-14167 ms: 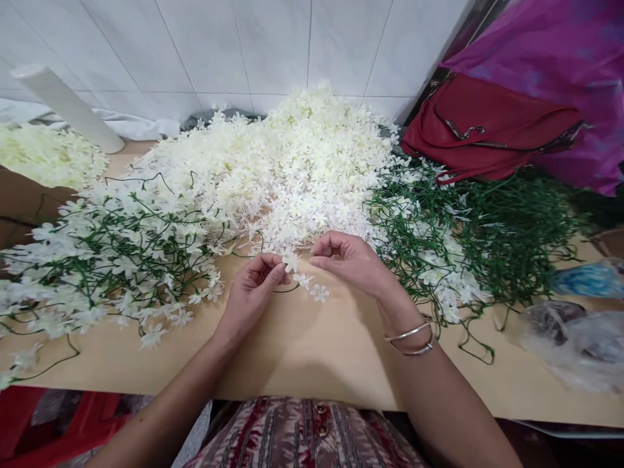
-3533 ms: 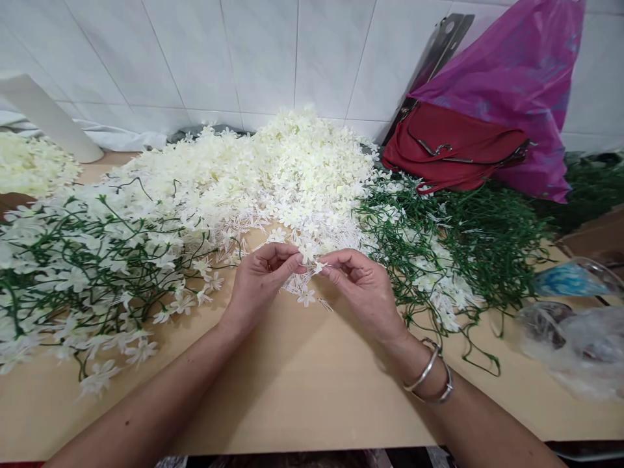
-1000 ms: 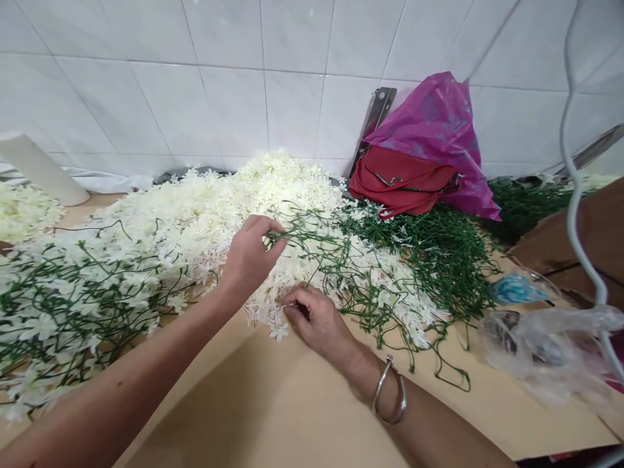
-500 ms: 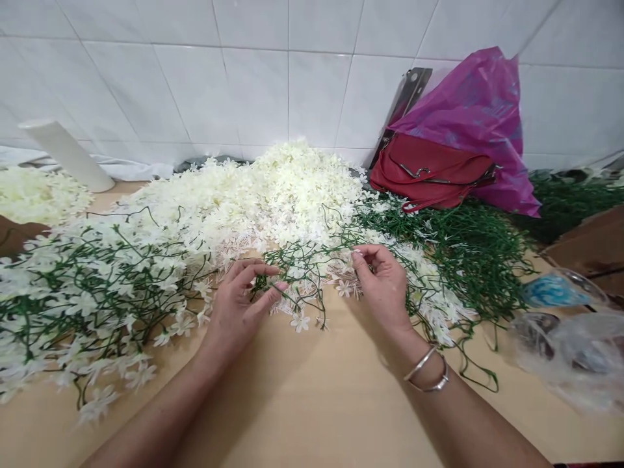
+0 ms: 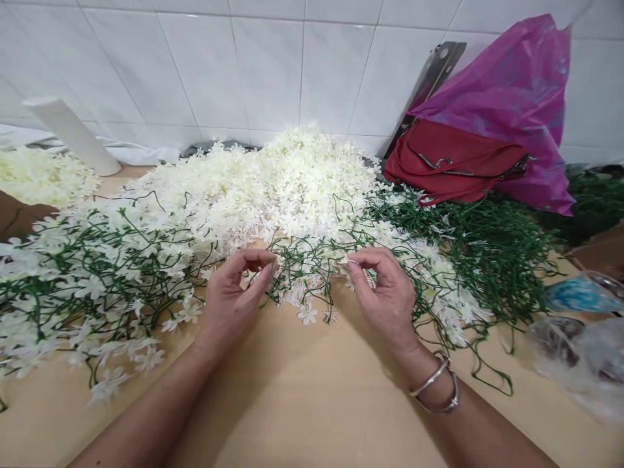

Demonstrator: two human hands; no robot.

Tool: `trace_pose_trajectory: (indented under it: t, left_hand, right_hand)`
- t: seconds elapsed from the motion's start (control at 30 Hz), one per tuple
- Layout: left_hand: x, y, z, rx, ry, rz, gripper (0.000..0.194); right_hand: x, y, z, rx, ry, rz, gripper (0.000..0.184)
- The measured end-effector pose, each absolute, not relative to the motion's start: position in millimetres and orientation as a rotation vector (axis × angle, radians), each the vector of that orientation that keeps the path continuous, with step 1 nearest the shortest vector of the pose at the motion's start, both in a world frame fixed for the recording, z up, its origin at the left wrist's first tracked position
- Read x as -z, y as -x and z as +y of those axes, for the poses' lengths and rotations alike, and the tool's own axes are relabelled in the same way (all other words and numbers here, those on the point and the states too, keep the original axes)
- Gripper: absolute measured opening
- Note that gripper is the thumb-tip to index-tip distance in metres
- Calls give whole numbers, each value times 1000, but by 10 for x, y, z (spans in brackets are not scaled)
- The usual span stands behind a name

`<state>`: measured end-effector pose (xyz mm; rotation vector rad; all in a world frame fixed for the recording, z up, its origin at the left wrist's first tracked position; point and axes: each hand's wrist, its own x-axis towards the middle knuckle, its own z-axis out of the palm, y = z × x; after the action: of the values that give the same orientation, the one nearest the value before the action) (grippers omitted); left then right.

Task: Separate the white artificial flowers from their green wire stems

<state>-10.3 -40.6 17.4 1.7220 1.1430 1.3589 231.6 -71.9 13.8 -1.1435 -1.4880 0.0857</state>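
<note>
My left hand [image 5: 229, 302] is closed in a pinch, thumb against fingertips, at the end of a thin green plastic stem. Across from it, my right hand [image 5: 389, 300] pinches a small white piece [image 5: 350, 260]; most of it is hidden by the fingers. Between the two hands lies a tangle of green stems [image 5: 302, 255] over white artificial flowers. One white flower [image 5: 307, 314] rests on the table at the near edge of this tangle. Behind both hands rises a large heap of cream-white flower heads [image 5: 312, 175].
Flowers on green stems [image 5: 92, 286] spread at the left. Bare green stems [image 5: 497, 260] pile up at the right, below a red handbag [image 5: 458, 159] and a purple plastic bag [image 5: 526, 84]. A white roll [image 5: 73, 136] leans at back left. Clear plastic bags [image 5: 585, 357] lie at right.
My left fingers have closed from a loose, parted pose into a pinch. My right hand keeps its pinch. The view has shifted slightly, with the bags now further right.
</note>
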Motion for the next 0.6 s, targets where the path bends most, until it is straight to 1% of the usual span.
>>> trace_pose_trajectory:
  t: [0.17, 0.33, 0.5, 0.6]
  left_hand:
    - [-79, 115, -294, -1408, -1599, 1216, 22]
    - [-180, 91, -345, -1422, -1527, 1120, 18]
    - [-228, 58, -433, -1353, -1553, 1027, 24]
    - [-239, 57, -458, -1353, -1535, 983, 21]
  right_hand:
    - [-167, -2228, -797, -37, 1118, -1591, 17]
    - [-166, -2173, -844, -42, 1057, -1659, 21]
    - [-148, -2127, -868, -84, 1041, -1699, 19]
    - [-139, -2119, -870, -105, 1055, -1689, 18]
